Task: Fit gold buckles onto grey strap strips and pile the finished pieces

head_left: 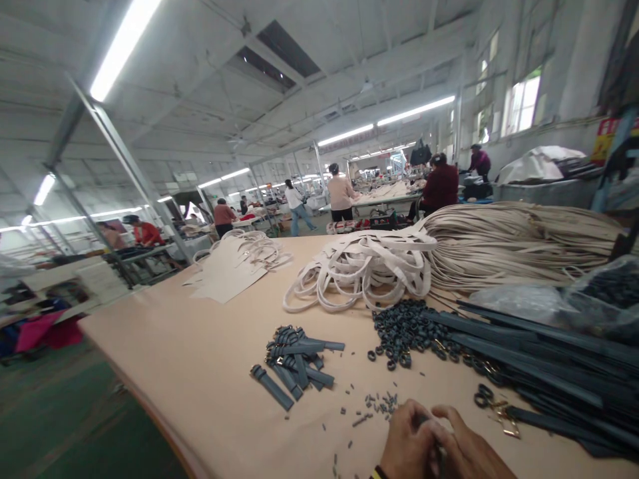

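Observation:
My left hand [407,442] and my right hand [466,449] are together at the bottom edge of the head view, over the tan table [200,372]. Both are closed around a small dark strap piece [433,431], mostly hidden by my fingers. Just ahead of my hands lie tiny dark bits [379,404] scattered on the table. A pile of short dark blue strap pieces [294,362] lies to the left, a heap of dark loops [407,329] ahead. Long dark straps [544,372] with metal buckles [506,422] lie to the right.
White strap loops [367,269], cream cords [514,243] and flat cream panels [229,269] cover the far table. A plastic bag [564,296] lies at the right. The table edge falls to a green floor [64,419] at left. Other people [341,193] work at distant tables.

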`<state>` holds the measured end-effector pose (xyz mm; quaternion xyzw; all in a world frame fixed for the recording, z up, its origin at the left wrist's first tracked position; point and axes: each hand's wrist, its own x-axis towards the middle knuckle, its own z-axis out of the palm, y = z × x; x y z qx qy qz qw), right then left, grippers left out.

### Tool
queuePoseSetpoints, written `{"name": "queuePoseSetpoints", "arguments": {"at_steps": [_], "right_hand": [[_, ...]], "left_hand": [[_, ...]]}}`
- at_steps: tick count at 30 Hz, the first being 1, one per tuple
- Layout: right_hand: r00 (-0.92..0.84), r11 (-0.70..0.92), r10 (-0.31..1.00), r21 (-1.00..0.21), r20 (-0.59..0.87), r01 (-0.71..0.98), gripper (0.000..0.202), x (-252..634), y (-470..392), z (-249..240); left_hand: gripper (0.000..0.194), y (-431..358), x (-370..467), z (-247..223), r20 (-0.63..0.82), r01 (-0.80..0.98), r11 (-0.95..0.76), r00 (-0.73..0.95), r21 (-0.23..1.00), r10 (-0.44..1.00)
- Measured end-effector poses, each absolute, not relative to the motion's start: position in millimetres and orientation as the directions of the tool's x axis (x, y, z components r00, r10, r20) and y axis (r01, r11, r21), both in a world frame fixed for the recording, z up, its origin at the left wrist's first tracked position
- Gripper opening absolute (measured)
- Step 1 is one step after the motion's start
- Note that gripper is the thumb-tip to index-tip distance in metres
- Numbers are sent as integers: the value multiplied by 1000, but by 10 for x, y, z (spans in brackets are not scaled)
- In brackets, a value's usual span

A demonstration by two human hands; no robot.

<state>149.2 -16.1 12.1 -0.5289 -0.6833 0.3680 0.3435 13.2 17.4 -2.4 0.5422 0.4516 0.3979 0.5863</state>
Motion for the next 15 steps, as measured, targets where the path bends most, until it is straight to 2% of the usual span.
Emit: {"name": "queuePoseSetpoints", "arguments": {"at_steps": [2, 5, 9, 12, 15], "right_hand": [[-213, 141, 976, -865, 41, 482, 33, 1430, -186, 197], [-216, 153, 975, -864, 52, 479, 27, 1395, -192, 313], [-231, 180, 971, -844, 69, 504, 18, 1456, -164, 361], [-266, 113, 963, -861, -27, 496, 19, 1545, -157, 369], [-320, 53, 941, -890, -106, 453, 21, 1662, -140, 377]], "left_hand": [[32, 154, 139, -2, -154, -36, 178, 350, 983, 924], [31, 121, 142, 77, -157, -63, 195, 383, 979, 910], [30, 129, 135, 134, -106, -46, 122, 265, 991, 958], [30, 146, 125, 111, -77, -39, 90, 244, 995, 967], [30, 178, 116, 94, -111, -79, 139, 285, 987, 952]]}}
